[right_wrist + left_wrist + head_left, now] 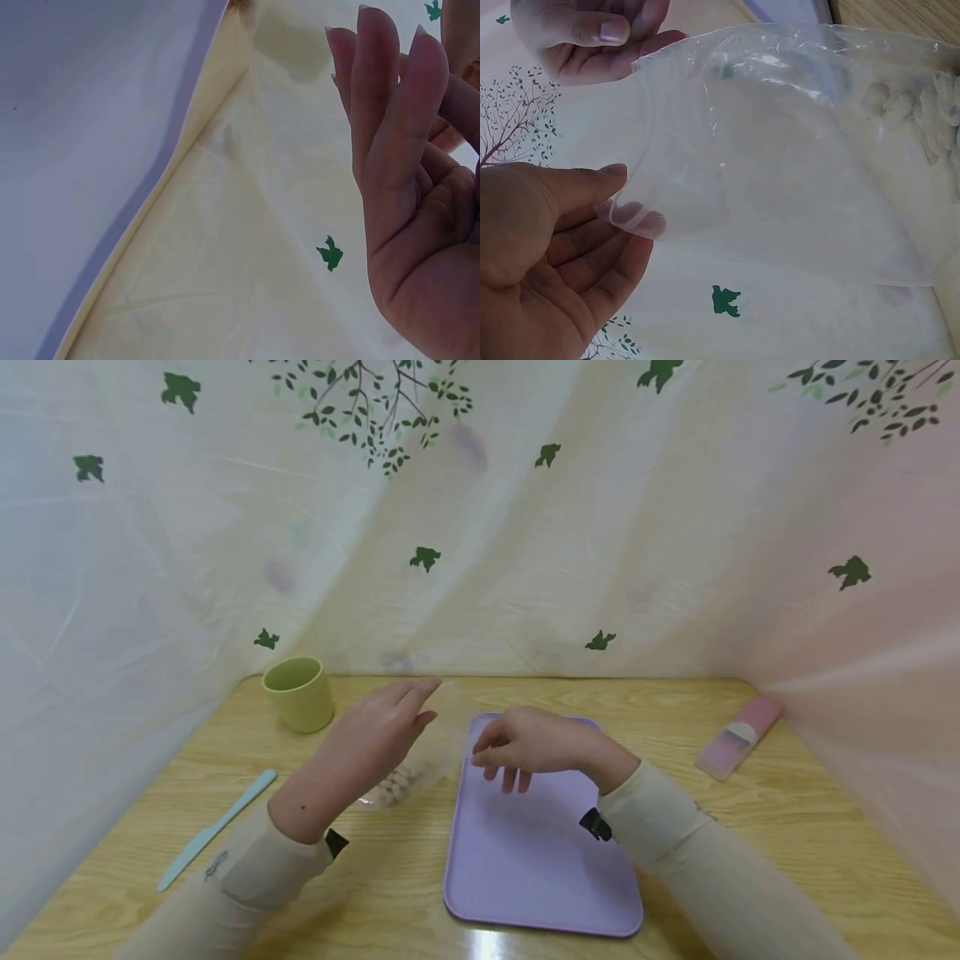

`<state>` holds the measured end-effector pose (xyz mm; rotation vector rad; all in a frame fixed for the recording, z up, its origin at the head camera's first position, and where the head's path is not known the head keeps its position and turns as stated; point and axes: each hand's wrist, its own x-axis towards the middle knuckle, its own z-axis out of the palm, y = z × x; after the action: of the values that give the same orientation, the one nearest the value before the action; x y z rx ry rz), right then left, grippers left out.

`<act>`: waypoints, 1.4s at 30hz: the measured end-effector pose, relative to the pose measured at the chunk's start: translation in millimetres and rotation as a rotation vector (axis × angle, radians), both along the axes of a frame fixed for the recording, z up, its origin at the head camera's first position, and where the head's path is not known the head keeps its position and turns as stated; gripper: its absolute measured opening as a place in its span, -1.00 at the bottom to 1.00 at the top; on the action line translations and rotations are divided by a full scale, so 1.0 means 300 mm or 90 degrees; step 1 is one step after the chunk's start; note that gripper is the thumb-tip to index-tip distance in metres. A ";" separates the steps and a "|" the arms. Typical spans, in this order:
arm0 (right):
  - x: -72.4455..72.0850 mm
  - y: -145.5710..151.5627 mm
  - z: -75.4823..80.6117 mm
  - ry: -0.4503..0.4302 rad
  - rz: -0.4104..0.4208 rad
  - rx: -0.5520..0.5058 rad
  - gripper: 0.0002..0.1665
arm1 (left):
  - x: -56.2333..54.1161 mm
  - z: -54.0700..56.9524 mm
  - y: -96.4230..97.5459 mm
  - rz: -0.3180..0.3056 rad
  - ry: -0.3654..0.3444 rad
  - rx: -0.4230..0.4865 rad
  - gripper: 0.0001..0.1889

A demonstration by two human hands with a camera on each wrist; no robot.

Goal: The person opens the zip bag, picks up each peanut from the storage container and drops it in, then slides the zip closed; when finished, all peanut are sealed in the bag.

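My left hand point(367, 735) pinches the edge of a clear plastic bag point(780, 172) between thumb and fingers. The bag hangs spread out from it, with several small pale pieces point(393, 785) gathered at its low end, their kind not plain. Just across from it, my right hand point(536, 742) hovers over the far part of a lilac tray point(540, 877). Its thumb and forefinger are bent close together at the bag's side, the other fingers hanging loosely. A corner of the bag overlaps the right fingers in the left wrist view; no bag shows gripped there.
A green cup point(303, 697) stands at the back left of the wooden table point(375, 877). Nearer lies a light blue spreading knife point(217, 827). A pink and clear flat packet point(738, 739) lies at the right. Pale curtains point(510, 543) enclose the back and sides.
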<state>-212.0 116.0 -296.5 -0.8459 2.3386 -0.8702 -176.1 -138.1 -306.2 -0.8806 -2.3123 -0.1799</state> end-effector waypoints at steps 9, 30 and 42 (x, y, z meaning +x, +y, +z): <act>0.002 -0.036 -0.036 0.035 -0.089 -0.024 -0.64 | -0.002 0.000 0.005 0.002 -0.003 -0.005 -0.51; 0.009 -0.078 -0.075 0.116 -0.148 -0.075 -0.65 | -0.128 0.036 -0.091 0.075 -0.356 0.211 -0.35; 0.053 -0.090 -0.064 0.221 -0.103 -0.088 -0.70 | -0.304 -0.039 -0.238 -0.095 -0.635 0.325 -0.35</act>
<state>-196.2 89.0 -315.8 -0.9374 2.7023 -1.0320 -267.2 -209.4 -317.7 -0.7714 -2.8147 -1.4863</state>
